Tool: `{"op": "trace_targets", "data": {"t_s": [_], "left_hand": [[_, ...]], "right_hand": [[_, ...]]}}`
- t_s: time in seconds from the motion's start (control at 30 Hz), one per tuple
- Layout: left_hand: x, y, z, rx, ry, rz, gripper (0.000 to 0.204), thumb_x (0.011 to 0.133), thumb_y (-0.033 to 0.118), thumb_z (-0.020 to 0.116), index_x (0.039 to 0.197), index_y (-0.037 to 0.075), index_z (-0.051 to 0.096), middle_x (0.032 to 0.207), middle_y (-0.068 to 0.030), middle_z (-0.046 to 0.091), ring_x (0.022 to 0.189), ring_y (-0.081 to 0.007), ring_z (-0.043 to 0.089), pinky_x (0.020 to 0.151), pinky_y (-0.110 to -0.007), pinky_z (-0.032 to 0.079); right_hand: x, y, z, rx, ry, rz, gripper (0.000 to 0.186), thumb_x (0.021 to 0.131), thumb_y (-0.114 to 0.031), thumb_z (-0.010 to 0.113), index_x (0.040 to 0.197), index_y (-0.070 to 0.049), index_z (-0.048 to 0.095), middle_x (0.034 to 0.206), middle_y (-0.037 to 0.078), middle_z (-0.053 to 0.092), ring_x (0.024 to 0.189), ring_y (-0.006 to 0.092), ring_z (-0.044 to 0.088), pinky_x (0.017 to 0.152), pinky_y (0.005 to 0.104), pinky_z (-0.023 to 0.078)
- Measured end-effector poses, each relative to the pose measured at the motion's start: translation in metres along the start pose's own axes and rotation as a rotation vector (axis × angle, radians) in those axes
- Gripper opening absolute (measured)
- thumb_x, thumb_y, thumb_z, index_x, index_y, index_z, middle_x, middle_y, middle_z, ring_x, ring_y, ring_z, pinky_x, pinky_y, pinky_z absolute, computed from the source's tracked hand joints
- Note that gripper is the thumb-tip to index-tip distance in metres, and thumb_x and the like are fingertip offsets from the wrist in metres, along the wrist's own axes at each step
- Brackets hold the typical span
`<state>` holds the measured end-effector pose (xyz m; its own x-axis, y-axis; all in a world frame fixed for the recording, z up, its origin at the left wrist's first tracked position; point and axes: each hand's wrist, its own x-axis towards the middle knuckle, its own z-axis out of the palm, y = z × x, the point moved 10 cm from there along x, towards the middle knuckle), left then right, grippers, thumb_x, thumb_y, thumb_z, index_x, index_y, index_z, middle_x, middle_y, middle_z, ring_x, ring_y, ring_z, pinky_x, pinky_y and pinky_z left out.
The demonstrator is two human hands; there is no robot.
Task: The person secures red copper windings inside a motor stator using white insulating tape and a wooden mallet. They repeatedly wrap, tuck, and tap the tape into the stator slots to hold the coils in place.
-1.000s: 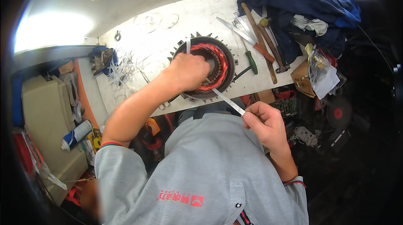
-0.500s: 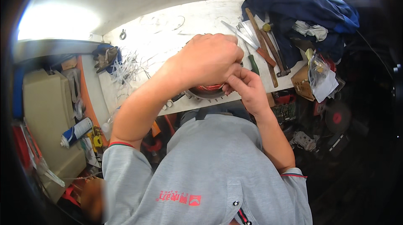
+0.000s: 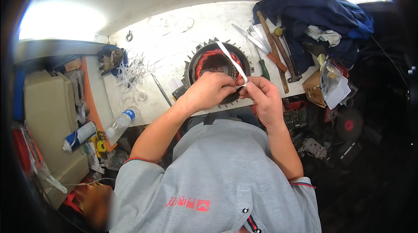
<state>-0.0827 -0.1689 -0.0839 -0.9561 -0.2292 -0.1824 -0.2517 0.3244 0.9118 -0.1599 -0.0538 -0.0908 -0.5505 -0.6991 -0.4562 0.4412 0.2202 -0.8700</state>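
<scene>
A round, finned motor housing [image 3: 188, 71] lies on the white bench with red wire windings [image 3: 203, 60] ringed inside it. Over its near rim, my right hand [image 3: 266, 100] pinches a flat white strip of tape [image 3: 230, 58]. The tape's free length slants up and left across the opening. My left hand [image 3: 211, 90] is closed beside the right one, fingertips pinched at a short piece of the tape between the two hands. Both hands hide the near part of the housing.
Right of the housing lie a green-handled screwdriver [image 3: 264, 68], a knife [image 3: 276, 60], a hammer [image 3: 287, 54] and a dark blue cloth [image 3: 300, 9]. On the left are white tape scraps [image 3: 130, 71], a plastic bottle [image 3: 123, 120] and a spray can [image 3: 80, 137].
My left hand has come down and back from over the housing, uncovering the windings. The white tape now shows stretching from my right hand's fingers. The right hand has shifted slightly nearer me.
</scene>
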Motion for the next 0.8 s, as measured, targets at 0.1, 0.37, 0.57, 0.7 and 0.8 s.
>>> {"op": "trace_targets", "data": {"t_s": [0.1, 0.37, 0.57, 0.7, 0.8], "left_hand": [[-0.003, -0.001, -0.003, -0.061, -0.026, -0.056, 0.016, 0.091, 0.014, 0.065, 0.096, 0.0, 0.07, 0.089, -0.0156, 0.072, 0.08, -0.0289, 0.069, 0.074, -0.037, 0.054], [-0.01, -0.003, -0.002, -0.051, 0.107, -0.092, 0.018, 0.091, 0.018, 0.062, 0.095, 0.002, 0.069, 0.09, -0.0172, 0.07, 0.091, -0.0369, 0.066, 0.08, -0.045, 0.052], [-0.009, 0.014, 0.005, 0.035, -0.075, 0.098, 0.019, 0.092, 0.018, 0.061, 0.097, 0.002, 0.069, 0.092, -0.0165, 0.069, 0.094, -0.0366, 0.065, 0.083, -0.045, 0.052], [-0.008, 0.01, 0.004, 0.114, -0.114, 0.066, 0.021, 0.093, 0.021, 0.06, 0.101, 0.004, 0.07, 0.089, -0.0166, 0.069, 0.091, -0.0362, 0.066, 0.079, -0.046, 0.052], [-0.009, 0.0, -0.003, 0.077, -0.091, 0.01, 0.021, 0.095, 0.02, 0.061, 0.099, 0.002, 0.07, 0.084, -0.0168, 0.07, 0.08, -0.0336, 0.067, 0.074, -0.043, 0.052]], "right_hand": [[-0.009, -0.008, -0.017, -0.162, 0.069, -0.03, 0.024, 0.099, -0.02, 0.062, 0.094, 0.003, 0.064, 0.079, 0.004, 0.066, 0.072, 0.0089, 0.059, 0.068, 0.0244, 0.048], [-0.024, -0.015, -0.009, -0.281, 0.052, -0.039, 0.023, 0.097, -0.019, 0.065, 0.087, 0.001, 0.062, 0.069, -0.002, 0.058, 0.063, 0.0036, 0.05, 0.057, 0.0206, 0.04], [-0.002, -0.021, 0.016, -0.281, -0.09, 0.005, 0.023, 0.096, -0.02, 0.066, 0.088, 0.001, 0.063, 0.072, -0.002, 0.06, 0.065, 0.0038, 0.051, 0.057, 0.0217, 0.041], [0.014, -0.015, 0.028, -0.203, -0.169, 0.027, 0.025, 0.095, -0.02, 0.067, 0.106, 0.002, 0.064, 0.087, 0.002, 0.065, 0.072, 0.0043, 0.053, 0.062, 0.021, 0.044], [0.013, -0.024, 0.04, -0.165, -0.271, -0.064, 0.044, 0.093, -0.017, 0.069, 0.13, 0.002, 0.054, 0.106, 0.008, 0.066, 0.077, 0.0069, 0.056, 0.07, 0.0234, 0.048]]}}
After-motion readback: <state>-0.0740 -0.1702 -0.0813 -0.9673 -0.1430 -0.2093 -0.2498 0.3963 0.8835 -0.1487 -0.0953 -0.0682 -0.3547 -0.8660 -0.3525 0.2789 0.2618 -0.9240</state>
